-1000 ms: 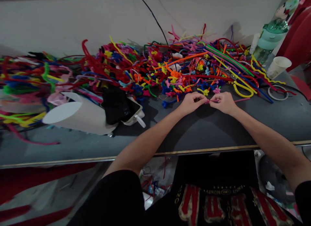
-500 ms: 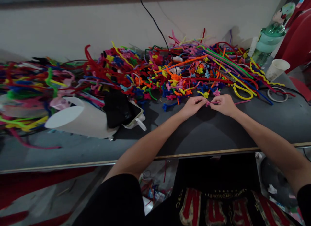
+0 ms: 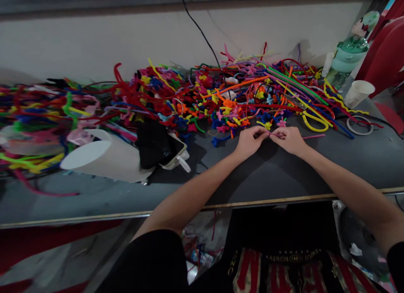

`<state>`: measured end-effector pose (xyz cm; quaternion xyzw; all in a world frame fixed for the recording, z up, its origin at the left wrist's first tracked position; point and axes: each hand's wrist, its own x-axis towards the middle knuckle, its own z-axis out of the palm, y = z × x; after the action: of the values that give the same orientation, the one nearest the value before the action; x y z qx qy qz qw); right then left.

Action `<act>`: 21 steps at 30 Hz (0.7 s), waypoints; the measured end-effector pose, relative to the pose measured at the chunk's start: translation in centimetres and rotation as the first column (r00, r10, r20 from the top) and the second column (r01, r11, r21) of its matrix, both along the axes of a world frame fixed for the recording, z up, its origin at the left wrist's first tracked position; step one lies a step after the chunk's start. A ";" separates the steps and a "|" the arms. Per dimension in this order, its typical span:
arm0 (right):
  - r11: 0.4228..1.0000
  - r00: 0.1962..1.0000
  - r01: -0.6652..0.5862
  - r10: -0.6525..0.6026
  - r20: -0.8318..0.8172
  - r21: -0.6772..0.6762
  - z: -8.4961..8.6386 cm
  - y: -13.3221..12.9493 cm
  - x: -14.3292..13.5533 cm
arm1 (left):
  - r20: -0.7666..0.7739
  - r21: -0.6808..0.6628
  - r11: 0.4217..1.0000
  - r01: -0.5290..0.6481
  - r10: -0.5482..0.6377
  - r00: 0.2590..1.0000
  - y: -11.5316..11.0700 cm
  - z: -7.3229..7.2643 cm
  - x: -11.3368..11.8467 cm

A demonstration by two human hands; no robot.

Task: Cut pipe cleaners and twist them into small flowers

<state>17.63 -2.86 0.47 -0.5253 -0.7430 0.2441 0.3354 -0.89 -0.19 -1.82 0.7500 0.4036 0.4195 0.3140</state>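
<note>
Both hands meet over the dark table, in front of the pipe cleaner pile. My left hand (image 3: 251, 141) pinches one end of a pink pipe cleaner (image 3: 314, 136). Close beside it, my right hand (image 3: 289, 139) grips the same pipe cleaner between thumb and fingers, and its free part sticks out to the right past the hand. The fingertips nearly touch and mostly hide the held part. A yellow flower shape (image 3: 267, 125) and a pink one (image 3: 281, 122) lie just beyond the fingers.
A long heap of colourful pipe cleaners (image 3: 183, 95) lines the wall. Yellow-handled scissors (image 3: 315, 125), a grey ring (image 3: 360, 125), a paper cup (image 3: 359, 93) and a green bottle (image 3: 345, 59) are at right. A white cone-shaped roll (image 3: 110, 158) and black item (image 3: 153, 145) lie left.
My fingers have closed further over the pink pipe cleaner, covering the small knotted part that showed between them. The view has shifted slightly.
</note>
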 end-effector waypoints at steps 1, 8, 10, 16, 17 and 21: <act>1.000 1.000 -0.005 0.005 0.004 0.009 0.1 -0.1 -0.1 | 0.009 0.010 1.000 -0.013 0.013 1.000 0.1 0.0 0.0; 0.999 0.998 0.005 -0.009 0.069 0.053 0.0 -0.2 -0.1 | 0.008 0.074 0.997 -0.007 0.006 1.000 0.2 -0.1 0.0; 0.998 0.994 0.017 -0.024 0.108 0.066 0.0 -0.3 -0.1 | -0.036 0.133 0.991 -0.018 0.023 0.999 0.1 -0.1 -0.1; 0.989 0.977 0.103 -0.121 0.174 0.109 0.1 -0.6 -0.1 | -0.114 0.112 0.994 0.004 0.009 0.993 -0.2 0.2 0.1; 0.985 0.976 0.120 -0.140 0.165 0.124 0.2 -0.6 0.0 | -0.099 0.071 0.997 0.016 -0.009 0.995 -0.2 0.2 0.1; 0.963 0.984 0.123 -0.149 0.093 0.241 0.1 -0.3 0.4 | 0.087 -0.119 0.990 0.072 -0.062 0.994 0.2 -0.1 0.2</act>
<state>18.00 -3.21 0.61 -0.5446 -0.7461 0.1018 0.3692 -0.72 0.06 -1.90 0.7247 0.3896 0.4140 0.3895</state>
